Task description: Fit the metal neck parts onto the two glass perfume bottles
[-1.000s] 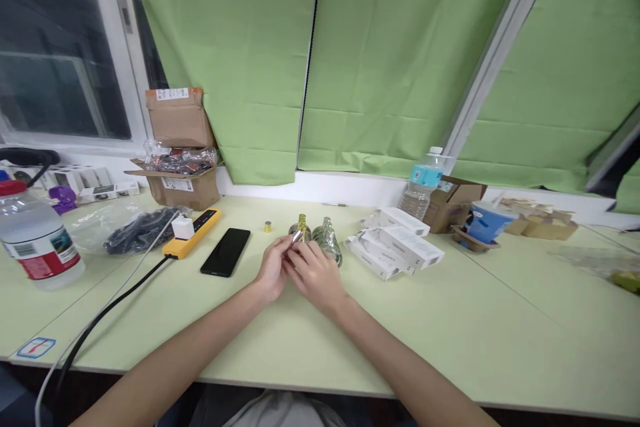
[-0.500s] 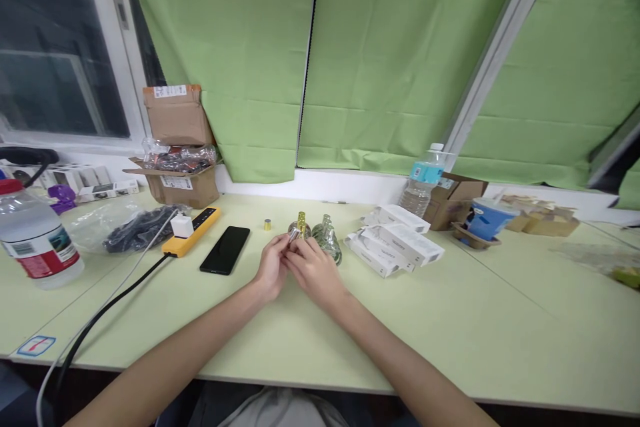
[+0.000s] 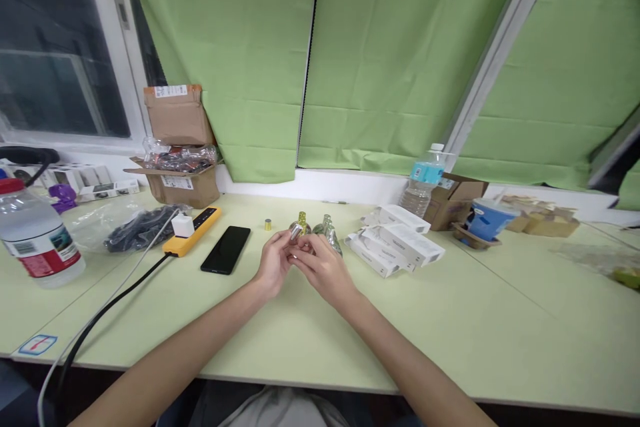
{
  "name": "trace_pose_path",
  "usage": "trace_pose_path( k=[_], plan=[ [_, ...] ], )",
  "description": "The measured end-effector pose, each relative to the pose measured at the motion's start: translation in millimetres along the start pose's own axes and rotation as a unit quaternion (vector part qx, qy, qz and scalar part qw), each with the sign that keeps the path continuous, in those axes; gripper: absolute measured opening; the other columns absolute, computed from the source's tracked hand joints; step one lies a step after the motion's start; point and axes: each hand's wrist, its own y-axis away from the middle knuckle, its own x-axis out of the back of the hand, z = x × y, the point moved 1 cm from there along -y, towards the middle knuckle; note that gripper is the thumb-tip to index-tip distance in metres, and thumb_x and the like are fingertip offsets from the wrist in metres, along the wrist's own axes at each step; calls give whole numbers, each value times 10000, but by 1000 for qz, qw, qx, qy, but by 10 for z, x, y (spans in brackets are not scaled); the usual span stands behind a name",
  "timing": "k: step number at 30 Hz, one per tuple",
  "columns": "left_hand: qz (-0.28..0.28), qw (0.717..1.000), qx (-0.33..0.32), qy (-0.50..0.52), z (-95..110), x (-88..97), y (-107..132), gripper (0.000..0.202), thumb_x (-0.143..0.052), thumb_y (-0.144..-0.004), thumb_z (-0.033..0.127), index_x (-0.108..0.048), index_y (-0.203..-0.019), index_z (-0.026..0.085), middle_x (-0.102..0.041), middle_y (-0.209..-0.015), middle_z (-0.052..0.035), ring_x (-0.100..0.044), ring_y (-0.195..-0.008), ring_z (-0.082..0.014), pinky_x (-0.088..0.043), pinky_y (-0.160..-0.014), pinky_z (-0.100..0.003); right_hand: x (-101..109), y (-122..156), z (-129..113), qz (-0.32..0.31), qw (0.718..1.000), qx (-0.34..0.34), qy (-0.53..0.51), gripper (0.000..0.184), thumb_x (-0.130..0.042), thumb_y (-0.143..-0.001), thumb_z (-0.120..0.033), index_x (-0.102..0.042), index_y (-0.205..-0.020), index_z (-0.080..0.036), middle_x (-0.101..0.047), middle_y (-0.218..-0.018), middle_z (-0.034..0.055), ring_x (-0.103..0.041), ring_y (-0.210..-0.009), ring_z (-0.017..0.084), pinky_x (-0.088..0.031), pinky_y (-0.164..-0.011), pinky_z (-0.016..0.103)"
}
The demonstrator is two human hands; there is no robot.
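My left hand (image 3: 274, 265) and my right hand (image 3: 324, 268) meet over the middle of the pale green table (image 3: 310, 320), fingers pinched together. Between their fingertips sits a small silver cap-like piece (image 3: 295, 233). Just behind the hands stand two small glass bottles: one with a gold top (image 3: 302, 220), and a clear one (image 3: 327, 227) partly hidden by my right fingers. A small gold cap (image 3: 268, 225) lies loose on the table to the left of them.
A black phone (image 3: 226, 250), a yellow power strip (image 3: 193, 231) with cable and a large water bottle (image 3: 34, 233) are on the left. White boxes (image 3: 395, 243), a water bottle (image 3: 424, 181), cardboard boxes (image 3: 181, 147) and a blue cup (image 3: 486, 221) stand behind and right.
Both hands have lifted slightly and shifted a little to the right, still pinching the small silver piece. Nothing else on the table has moved.
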Motion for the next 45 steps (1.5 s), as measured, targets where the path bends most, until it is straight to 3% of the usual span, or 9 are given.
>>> trace_pose_path(
  k=[8,12,15,18,25,30,36,45],
  plan=[
    [22,1000,-3,-19,-43,26,-20,284,-759,-732,324,-611,-893,143,-685,-856,-72,-644,-703,-150,-470,-582,-240,9,15,33,48,998,-10,-47,157,-590,-936,-245,-716,-1028,-229,-669,-996,79,-592,-909,206,-526,-762,351],
    [50,992,-94,-74,17,59,-75,318,-731,-761,394,-599,-928,159,-657,-767,-40,-630,-618,-152,-505,-584,-293,115,15,137,90,990,-37,-99,207,-569,-950,-248,-718,-1092,-238,-686,-950,70,-625,-874,193,-536,-761,344],
    [78,975,-171,-117,114,154,-164,343,-717,-766,441,-594,-934,170,-624,-721,-14,-567,-519,-119,-441,-478,-256,233,35,319,117,985,-87,-95,222,-568,-946,-294,-737,-1081,-244,-687,-934,79,-636,-853,214,-536,-752,369],
    [112,961,-202,-154,177,319,-282,355,-716,-759,463,-595,-915,169,-609,-700,-7,-510,-468,-88,-366,-419,-222,341,81,544,110,984,-124,-69,255,-549,-949,-341,-749,-1069,-239,-679,-916,93,-628,-810,228,-522,-711,379],
    [143,947,-201,-205,133,591,-477,332,-689,-777,464,-585,-880,167,-613,-709,-5,-458,-434,-59,-318,-392,-203,377,149,802,68,976,-182,-103,276,-554,-934,-385,-758,-1060,-249,-682,-941,77,-631,-833,225,-499,-717,362],
    [134,947,-192,-220,101,606,-501,316,-677,-786,449,-588,-888,164,-610,-711,-6,-455,-430,-58,-318,-384,-201,311,149,787,36,959,-226,-164,278,-603,-892,-429,-768,-1029,-253,-707,-977,71,-645,-858,225,-503,-703,345],
    [132,948,-184,-222,93,607,-501,322,-688,-771,451,-593,-885,165,-617,-712,-12,-456,-426,-59,-315,-375,-197,309,156,796,10,957,-240,-160,282,-630,-863,-452,-781,-971,-240,-723,-961,79,-649,-789,217,-500,-646,338],
    [134,951,-171,-218,93,603,-498,342,-708,-748,460,-605,-883,163,-615,-701,-10,-461,-426,-60,-311,-377,-195,288,161,791,34,962,-233,-141,255,-636,-860,-441,-780,-849,-231,-728,-892,74,-650,-745,210,-486,-600,327]
  ],
)
